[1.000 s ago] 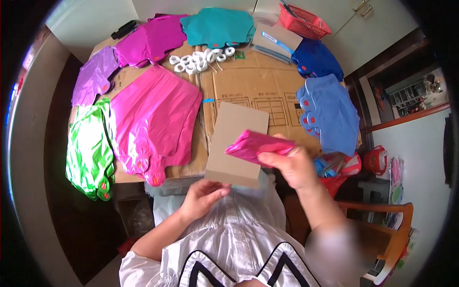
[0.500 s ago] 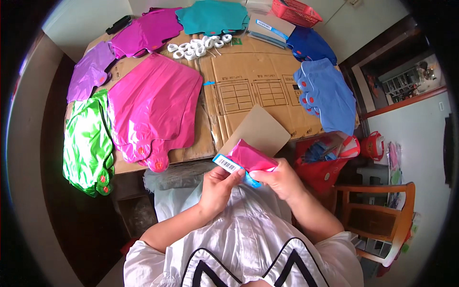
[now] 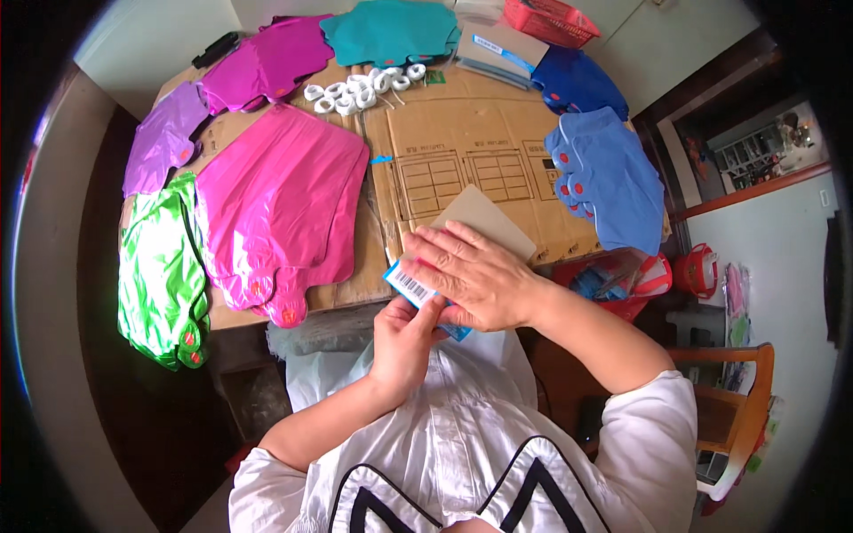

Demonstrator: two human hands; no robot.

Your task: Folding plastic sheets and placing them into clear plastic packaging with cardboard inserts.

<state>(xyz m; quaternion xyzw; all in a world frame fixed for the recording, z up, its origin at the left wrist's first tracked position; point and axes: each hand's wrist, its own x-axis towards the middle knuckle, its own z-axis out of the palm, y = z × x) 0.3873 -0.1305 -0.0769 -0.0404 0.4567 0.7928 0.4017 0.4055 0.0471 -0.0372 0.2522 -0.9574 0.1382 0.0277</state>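
My left hand (image 3: 402,342) is closed on the lower edge of a small folded pink foil packet, its thumb on top of a blue-edged barcode label (image 3: 410,286). Across the packet lies my right hand (image 3: 475,277), flat with fingers stretched toward the upper left, hiding most of the pink foil. Beneath the hands, a greyish-tan card (image 3: 493,222) rests at the front edge of a cardboard-covered table (image 3: 462,120). To the left, a stack of flat pink foil balloons (image 3: 284,191) with rounded red-marked tabs spreads over the cardboard.
Around the table lie flat foil stacks in green (image 3: 160,266), purple (image 3: 164,138), magenta (image 3: 271,58), teal (image 3: 391,34), dark blue (image 3: 582,82) and light blue (image 3: 613,178). White ribbon rolls (image 3: 360,93), grey cards (image 3: 502,49) and a red basket (image 3: 551,22) sit farther back. A wooden chair (image 3: 755,400) stands right.
My right hand has moved from gripping the packet's right side to lying flat over it, covering the pink foil. My left hand keeps its hold, with the label slightly lower left.
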